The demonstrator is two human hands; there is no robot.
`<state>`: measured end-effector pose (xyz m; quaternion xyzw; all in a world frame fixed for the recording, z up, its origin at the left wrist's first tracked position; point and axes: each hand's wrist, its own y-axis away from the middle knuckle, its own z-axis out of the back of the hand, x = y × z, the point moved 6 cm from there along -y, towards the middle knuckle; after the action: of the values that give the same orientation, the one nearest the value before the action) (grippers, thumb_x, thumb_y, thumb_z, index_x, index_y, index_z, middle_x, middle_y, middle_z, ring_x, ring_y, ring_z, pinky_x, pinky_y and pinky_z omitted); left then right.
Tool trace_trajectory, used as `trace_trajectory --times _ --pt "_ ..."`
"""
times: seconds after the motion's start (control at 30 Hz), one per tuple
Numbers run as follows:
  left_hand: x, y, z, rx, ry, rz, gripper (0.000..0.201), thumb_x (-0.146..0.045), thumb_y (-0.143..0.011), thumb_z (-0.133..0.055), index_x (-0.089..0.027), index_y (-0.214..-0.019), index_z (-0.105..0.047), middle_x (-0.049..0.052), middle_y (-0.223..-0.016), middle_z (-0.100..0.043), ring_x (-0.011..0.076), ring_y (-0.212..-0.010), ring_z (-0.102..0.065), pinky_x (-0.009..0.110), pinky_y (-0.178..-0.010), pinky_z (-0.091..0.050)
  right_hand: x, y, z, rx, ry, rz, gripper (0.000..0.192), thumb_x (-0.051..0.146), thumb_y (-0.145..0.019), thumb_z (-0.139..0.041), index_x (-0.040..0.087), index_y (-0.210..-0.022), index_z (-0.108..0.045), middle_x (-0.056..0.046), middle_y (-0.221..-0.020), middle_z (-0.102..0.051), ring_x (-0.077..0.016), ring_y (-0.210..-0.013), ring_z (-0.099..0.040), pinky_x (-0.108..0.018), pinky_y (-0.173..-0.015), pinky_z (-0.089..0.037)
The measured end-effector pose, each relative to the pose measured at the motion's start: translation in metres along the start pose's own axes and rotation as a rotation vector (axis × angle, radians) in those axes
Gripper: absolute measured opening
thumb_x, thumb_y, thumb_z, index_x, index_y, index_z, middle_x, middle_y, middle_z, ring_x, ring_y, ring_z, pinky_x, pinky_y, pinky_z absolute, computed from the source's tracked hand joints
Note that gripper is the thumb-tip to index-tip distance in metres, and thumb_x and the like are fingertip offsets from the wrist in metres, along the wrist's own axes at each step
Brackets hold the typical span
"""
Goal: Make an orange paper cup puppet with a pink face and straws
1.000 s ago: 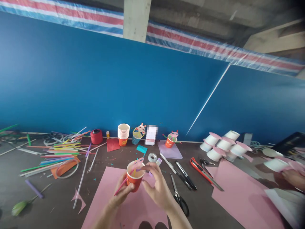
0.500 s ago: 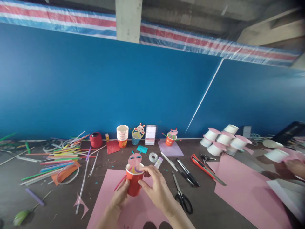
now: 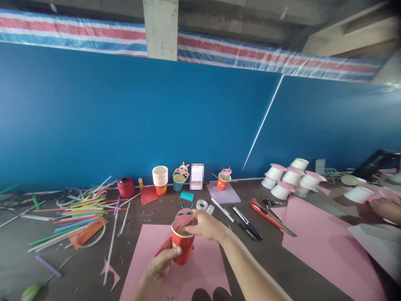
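My left hand point(image 3: 166, 259) is wrapped round a red paper cup point(image 3: 182, 248) and holds it tilted above a pink paper sheet point(image 3: 142, 255). A pink paper face point(image 3: 184, 219) with blue ear-like strips stands up out of the cup's mouth. A pink straw piece point(image 3: 163, 246) sticks out at the cup's left side. My right hand point(image 3: 206, 225) reaches over the rim, its fingers closed on the right edge of the paper face. Part of the cup's inside is hidden by these fingers.
Coloured straws point(image 3: 81, 217) lie at the left. Stacked paper cups point(image 3: 160, 175), a decorated blue cup point(image 3: 178, 182) and a decorated red cup point(image 3: 223, 182) stand at the back. A box cutter point(image 3: 266, 214) and pens point(image 3: 246, 221) lie right. Another person's hand point(image 3: 387, 209) is far right.
My right hand has moved from the cup's right side up over its rim to the paper face. The cup has shifted slightly right and down in view, with my left hand still around it.
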<state>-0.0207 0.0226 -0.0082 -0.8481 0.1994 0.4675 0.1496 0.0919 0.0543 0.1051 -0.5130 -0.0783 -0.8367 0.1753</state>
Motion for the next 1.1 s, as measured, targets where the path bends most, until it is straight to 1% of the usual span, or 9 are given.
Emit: trace_trajectory --times 0.07,0.23,0.3,0.37,0.47,0.6,0.73,0.97,1.1 --pt "-0.003 0.0 -0.001 -0.017 -0.024 -0.019 0.057 -0.042 -0.062 -0.069 -0.013 -0.11 -0.057 0.012 -0.089 -0.068 0.0298 -0.092 -0.059 0.037 -0.08 -0.043 -0.002 -0.001 -0.004 0.016 0.033 0.008 0.006 0.021 -0.064 -0.065 0.018 -0.061 -0.069 0.002 -0.066 -0.064 -0.0146 -0.066 -0.057 -0.022 -0.06 -0.041" --pt "-0.004 -0.002 0.0 -0.017 -0.11 -0.11 0.053 -0.039 -0.065 -0.066 -0.015 -0.111 -0.056 0.011 -0.094 -0.067 0.0299 -0.097 -0.057 0.039 -0.086 -0.04 -0.011 -0.003 -0.007 -0.01 0.11 -0.053 0.023 0.023 -0.066 -0.062 0.015 -0.045 -0.058 0.002 -0.053 -0.057 -0.0117 -0.053 -0.051 -0.021 -0.049 -0.035" --pt "-0.002 -0.001 0.003 -0.018 -0.122 -0.105 0.052 -0.039 -0.066 -0.065 -0.015 -0.111 -0.056 0.011 -0.095 -0.067 0.0303 -0.098 -0.056 0.039 -0.086 -0.04 -0.013 -0.002 -0.006 -0.014 0.065 -0.048 0.02 0.025 -0.068 -0.061 0.015 -0.051 -0.06 0.001 -0.058 -0.059 -0.0126 -0.058 -0.053 -0.021 -0.051 -0.037" --pt "-0.002 0.0 0.004 -0.02 -0.11 -0.092 0.051 -0.041 -0.067 -0.063 -0.014 -0.11 -0.057 0.012 -0.094 -0.066 0.0309 -0.098 -0.056 0.039 -0.084 -0.042 -0.014 0.002 -0.002 -0.037 -0.071 -0.015 0.017 0.03 -0.074 -0.056 0.015 -0.069 -0.064 0.0 -0.07 -0.062 -0.0145 -0.068 -0.057 -0.021 -0.059 -0.041" --pt "-0.004 0.001 0.006 -0.039 -0.092 -0.091 0.051 -0.045 -0.067 -0.062 -0.012 -0.106 -0.058 0.012 -0.092 -0.066 0.0318 -0.096 -0.056 0.039 -0.081 -0.043 -0.018 0.01 0.005 -0.074 -0.228 0.006 0.019 0.028 -0.082 -0.046 0.016 -0.09 -0.059 -0.002 -0.082 -0.063 -0.0148 -0.076 -0.059 -0.024 -0.067 -0.043" --pt "-0.005 0.0 0.009 -0.054 -0.114 -0.086 0.052 -0.047 -0.065 -0.063 -0.012 -0.103 -0.058 0.012 -0.088 -0.066 0.031 -0.092 -0.058 0.038 -0.08 -0.043 -0.024 0.021 0.001 -0.014 0.05 -0.039 0.007 0.021 -0.078 -0.051 0.017 -0.076 -0.058 0.0 -0.07 -0.061 -0.0131 -0.064 -0.055 -0.021 -0.057 -0.038" --pt "-0.005 0.0 0.008 -0.025 -0.153 -0.113 0.052 -0.048 -0.065 -0.062 -0.012 -0.102 -0.059 0.012 -0.087 -0.066 0.0308 -0.093 -0.056 0.037 -0.08 -0.043 -0.017 0.028 -0.002 -0.055 0.312 -0.02 0.021 0.027 -0.083 -0.046 0.017 -0.065 -0.054 0.001 -0.061 -0.057 -0.0114 -0.057 -0.049 -0.02 -0.051 -0.03" --pt "-0.007 0.002 0.0 0.012 -0.051 -0.104 0.045 -0.046 -0.066 -0.062 -0.013 -0.096 -0.062 0.011 -0.081 -0.065 0.0296 -0.091 -0.057 0.036 -0.077 -0.043 -0.012 0.034 -0.006 -0.095 0.48 -0.068 0.008 0.018 -0.081 -0.046 0.019 -0.076 -0.052 -0.002 -0.069 -0.062 -0.0135 -0.061 -0.055 -0.021 -0.053 -0.027" --pt "-0.002 0.001 0.003 0.032 0.031 -0.101 0.045 -0.047 -0.066 -0.062 -0.012 -0.094 -0.063 0.012 -0.08 -0.065 0.0301 -0.088 -0.058 0.035 -0.07 -0.045 -0.007 0.036 -0.009 -0.081 0.519 -0.034 0.011 0.011 -0.078 -0.044 0.019 -0.078 -0.051 -0.003 -0.069 -0.063 -0.0151 -0.065 -0.058 -0.021 -0.055 -0.026"
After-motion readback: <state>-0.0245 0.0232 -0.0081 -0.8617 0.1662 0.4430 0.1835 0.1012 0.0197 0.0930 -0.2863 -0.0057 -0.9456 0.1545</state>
